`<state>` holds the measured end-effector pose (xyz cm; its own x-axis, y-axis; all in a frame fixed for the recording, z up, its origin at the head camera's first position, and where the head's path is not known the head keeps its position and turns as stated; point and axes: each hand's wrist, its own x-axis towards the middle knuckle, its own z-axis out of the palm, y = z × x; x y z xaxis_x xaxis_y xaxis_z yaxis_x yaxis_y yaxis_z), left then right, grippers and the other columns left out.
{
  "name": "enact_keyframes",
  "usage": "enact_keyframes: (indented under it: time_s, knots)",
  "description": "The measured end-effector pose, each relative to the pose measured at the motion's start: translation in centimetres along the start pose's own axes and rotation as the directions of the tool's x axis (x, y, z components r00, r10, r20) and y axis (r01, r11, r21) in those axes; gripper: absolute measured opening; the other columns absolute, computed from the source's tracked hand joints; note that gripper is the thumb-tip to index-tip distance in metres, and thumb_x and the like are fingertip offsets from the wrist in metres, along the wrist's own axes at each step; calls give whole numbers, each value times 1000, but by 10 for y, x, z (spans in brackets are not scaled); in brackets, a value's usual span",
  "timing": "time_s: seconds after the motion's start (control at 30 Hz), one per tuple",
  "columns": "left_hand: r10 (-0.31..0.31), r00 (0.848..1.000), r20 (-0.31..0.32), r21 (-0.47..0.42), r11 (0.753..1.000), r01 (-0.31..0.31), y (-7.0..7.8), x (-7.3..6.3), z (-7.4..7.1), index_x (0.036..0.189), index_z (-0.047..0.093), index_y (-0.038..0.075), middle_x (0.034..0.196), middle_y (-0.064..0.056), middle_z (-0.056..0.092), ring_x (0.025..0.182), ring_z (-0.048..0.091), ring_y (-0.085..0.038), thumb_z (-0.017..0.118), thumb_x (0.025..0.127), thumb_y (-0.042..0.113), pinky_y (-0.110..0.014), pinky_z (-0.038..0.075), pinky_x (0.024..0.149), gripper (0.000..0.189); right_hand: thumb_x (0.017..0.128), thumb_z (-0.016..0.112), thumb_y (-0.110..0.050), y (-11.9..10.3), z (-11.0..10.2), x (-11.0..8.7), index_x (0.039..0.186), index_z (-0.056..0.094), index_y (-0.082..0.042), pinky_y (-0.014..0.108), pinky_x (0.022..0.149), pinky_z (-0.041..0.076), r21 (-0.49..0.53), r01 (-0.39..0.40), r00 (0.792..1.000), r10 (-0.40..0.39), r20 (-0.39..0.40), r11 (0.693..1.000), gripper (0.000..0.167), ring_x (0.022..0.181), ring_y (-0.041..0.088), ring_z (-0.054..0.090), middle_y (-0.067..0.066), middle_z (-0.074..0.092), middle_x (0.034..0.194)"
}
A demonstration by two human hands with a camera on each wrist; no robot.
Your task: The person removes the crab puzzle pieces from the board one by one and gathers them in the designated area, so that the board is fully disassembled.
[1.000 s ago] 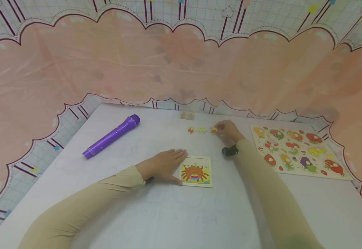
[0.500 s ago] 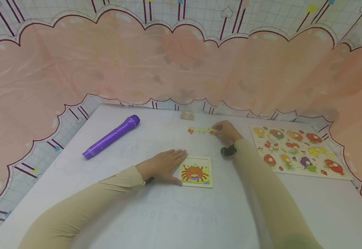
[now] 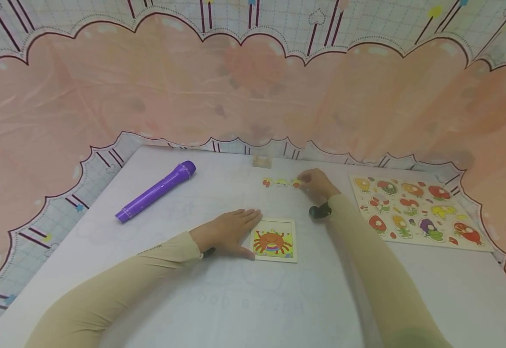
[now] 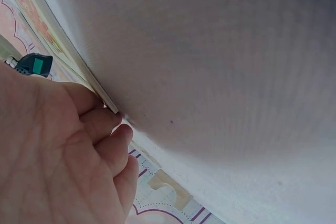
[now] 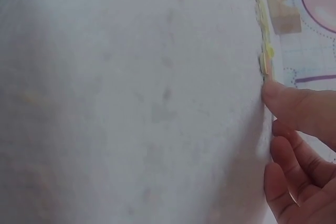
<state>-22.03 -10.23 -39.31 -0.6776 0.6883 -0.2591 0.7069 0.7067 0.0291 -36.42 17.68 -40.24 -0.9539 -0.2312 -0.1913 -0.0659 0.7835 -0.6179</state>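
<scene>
My left hand lies with its fingers straight on the white table, against the left side of a small framed crab picture puzzle. In the left wrist view the fingers of the left hand touch the edge of the puzzle's frame. Farther back, a short row of small flat puzzle pieces lies in red, yellow and green. My right hand pinches the puzzle piece at the row's right end. The right wrist view shows the thumb on that piece; the index finger is mostly hidden.
A purple toy microphone lies at the left. At the right is a large board with fruit and vegetable pictures. A strip of beige tape sits at the table's back edge, before a patterned curtain.
My right hand has shifted slightly left, and the end puzzle piece has moved with it closer to the row. It then holds still. The left hand and the framed puzzle have not moved.
</scene>
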Motion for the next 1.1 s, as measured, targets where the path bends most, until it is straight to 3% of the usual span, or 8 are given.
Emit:
enact_keyframes:
  time_s: [0.17,0.37,0.6,0.87,1.03,1.1]
  knots:
    - [-2,1000,-1,4,1000,2,1,1,1,151,15,7,159,-7,16,147,17,-21,52,79,72,-35,17,121,104,90,57,-10,1,0,0,125,56,-5,47,110,36,-3,-24,1000,24,-4,1000,35,125,33,47,17,51,135]
    - [-9,1000,3,2,1000,9,2,2,1,151,15,7,159,-7,16,147,16,-21,52,79,72,-34,16,121,104,89,60,-12,8,-2,4,133,49,-5,45,104,42,-2,23,1000,-23,-7,1000,46,121,33,50,19,54,130]
    - [-14,1000,9,-9,1000,14,3,1,1,151,15,7,159,-7,15,147,16,-21,52,78,72,-35,16,121,105,88,64,-14,-2,-10,-21,138,41,-2,48,104,42,69,100,994,-97,-48,993,56,121,36,50,22,53,129]
    - [-31,999,5,-5,1000,31,1,1,2,151,15,6,158,-8,15,147,16,-22,52,77,73,-36,16,121,107,86,66,-13,-26,7,-64,134,46,-1,45,95,50,34,296,954,-294,-56,955,53,112,33,56,20,60,120]
    - [-40,999,5,-2,999,40,1,1,1,151,15,5,158,-9,16,146,17,-22,52,77,74,-36,17,121,107,85,67,-10,-39,24,-86,126,54,1,43,92,52,3,405,915,-405,0,914,44,107,30,58,19,63,115]
    - [-38,999,5,-1,999,38,1,2,1,151,15,5,158,-9,16,146,17,-22,52,77,74,-36,17,121,107,85,67,-11,-44,31,-94,122,58,-1,41,90,53,2,415,909,-415,43,910,40,106,28,59,16,64,114]
